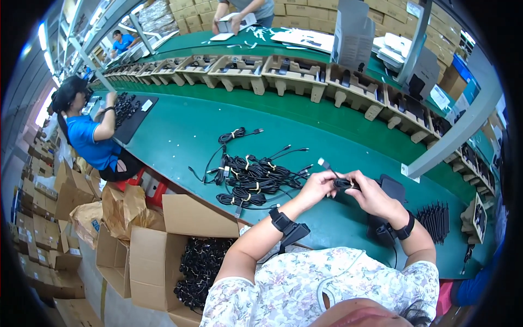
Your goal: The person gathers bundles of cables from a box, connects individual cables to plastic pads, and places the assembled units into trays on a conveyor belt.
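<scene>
Both my hands meet above the green table, around a coiled black USB cable (342, 183). My left hand (317, 189) pinches the coil from one side, and a light-coloured plug (323, 163) sticks up beyond its fingers. From the other side, my right hand (372, 193) grips the same coil with thumb and fingers. Left of my hands lies a pile of black cables (256, 174), bundled with pale ties. One more tied cable (232, 135) rests just behind that pile. Dark straps with small boxes sit on both my wrists.
Moulded cardboard trays (297, 76) line the raised strip behind the table (180, 117). A grey post (457, 131) stands at right, near a row of thin black pieces (434, 220). An open carton (150, 267) of black cables sits lower left. Co-workers in blue work at far left.
</scene>
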Demonstrator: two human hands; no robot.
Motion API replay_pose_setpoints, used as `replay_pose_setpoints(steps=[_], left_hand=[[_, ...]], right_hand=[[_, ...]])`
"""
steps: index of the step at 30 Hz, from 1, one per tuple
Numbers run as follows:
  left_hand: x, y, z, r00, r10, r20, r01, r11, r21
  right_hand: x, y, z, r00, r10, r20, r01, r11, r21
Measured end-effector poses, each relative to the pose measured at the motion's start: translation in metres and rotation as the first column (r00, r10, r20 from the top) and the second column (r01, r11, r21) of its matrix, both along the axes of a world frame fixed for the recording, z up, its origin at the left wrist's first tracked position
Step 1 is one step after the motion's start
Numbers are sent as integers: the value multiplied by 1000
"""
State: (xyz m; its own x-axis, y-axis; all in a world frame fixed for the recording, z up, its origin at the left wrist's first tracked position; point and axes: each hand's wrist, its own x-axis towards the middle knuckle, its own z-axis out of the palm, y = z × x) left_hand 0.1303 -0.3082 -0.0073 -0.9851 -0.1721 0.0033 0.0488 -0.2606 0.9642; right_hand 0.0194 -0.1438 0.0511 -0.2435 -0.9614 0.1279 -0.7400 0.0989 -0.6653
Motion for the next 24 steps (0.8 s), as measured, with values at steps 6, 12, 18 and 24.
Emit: replay_pose_setpoints(steps=[6,12,18,24], left_hand=[[-16,-20,-25,954,275,-122,-287,953,-92],[-24,-34,-39,872,446,-201,-489,773,-404],[-20,-28,-41,876,429,-222,-476,688,-548],[-21,-28,-37,859,448,-247,-505,660,-556]], right_hand=[[-42,-16,9,958,-284,-43,271,944,-188],[-189,-26,56,719,-648,-252,545,750,-374],[-288,-36,57,421,-748,-513,674,636,-376],[-316,-47,48,358,-604,-712,779,614,-129]])
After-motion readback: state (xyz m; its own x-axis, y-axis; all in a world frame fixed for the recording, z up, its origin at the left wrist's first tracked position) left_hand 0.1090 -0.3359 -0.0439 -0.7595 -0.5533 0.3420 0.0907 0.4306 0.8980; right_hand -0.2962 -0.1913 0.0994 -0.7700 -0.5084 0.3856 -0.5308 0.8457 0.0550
